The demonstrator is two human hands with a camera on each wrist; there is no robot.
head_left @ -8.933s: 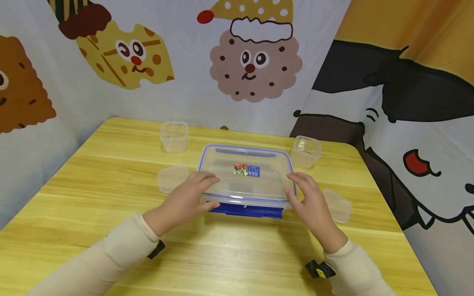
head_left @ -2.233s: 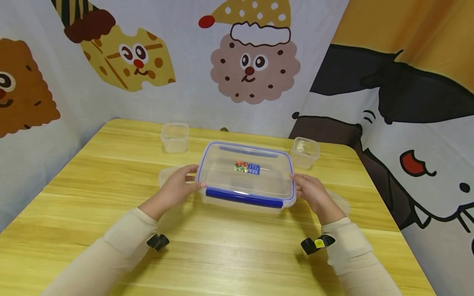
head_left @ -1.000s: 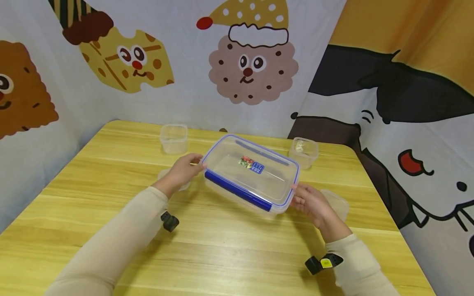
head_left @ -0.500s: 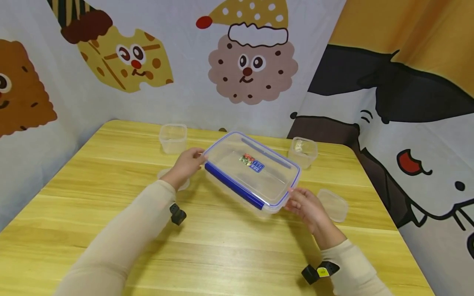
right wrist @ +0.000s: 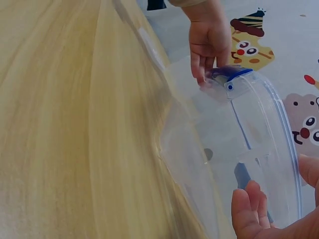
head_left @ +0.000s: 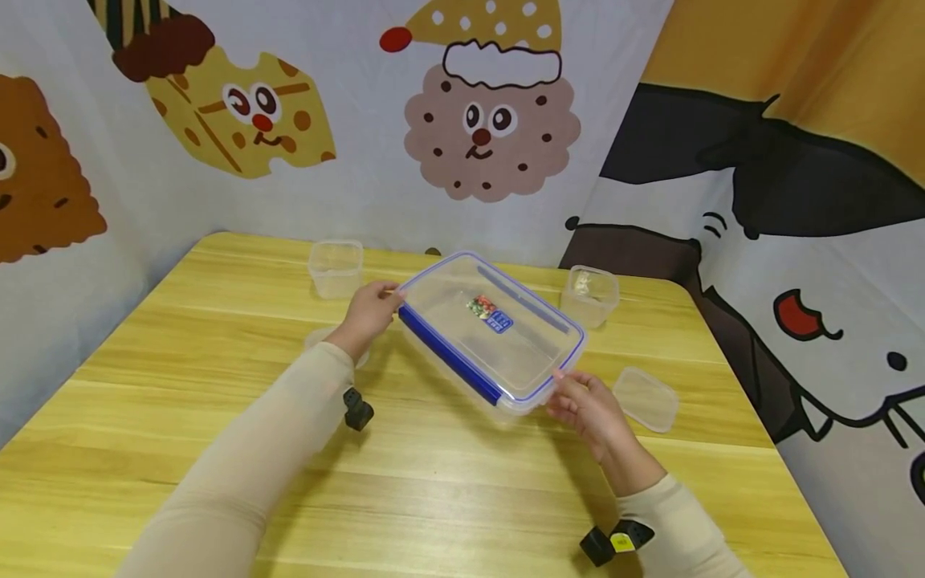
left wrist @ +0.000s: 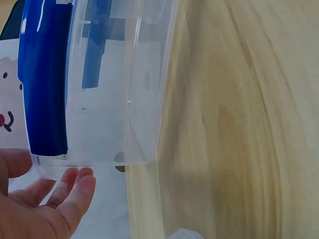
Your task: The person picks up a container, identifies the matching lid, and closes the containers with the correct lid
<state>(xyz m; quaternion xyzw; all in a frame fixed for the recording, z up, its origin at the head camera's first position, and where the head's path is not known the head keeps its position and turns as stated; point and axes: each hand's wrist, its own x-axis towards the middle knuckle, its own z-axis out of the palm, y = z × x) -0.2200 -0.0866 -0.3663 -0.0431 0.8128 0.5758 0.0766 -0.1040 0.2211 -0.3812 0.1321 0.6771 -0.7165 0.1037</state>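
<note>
Clear plastic container is held between both hands.

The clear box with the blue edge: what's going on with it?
A person holds the box at opposite ends with the left hand and right hand, at an angle to the table, its cover on. Behind stand two open tubs, one left, one right. One small lid lies by the right hand; another is partly hidden by the left arm.

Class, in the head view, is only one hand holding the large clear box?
No, the left hand and the right hand grip the large clear box at opposite ends.
</note>
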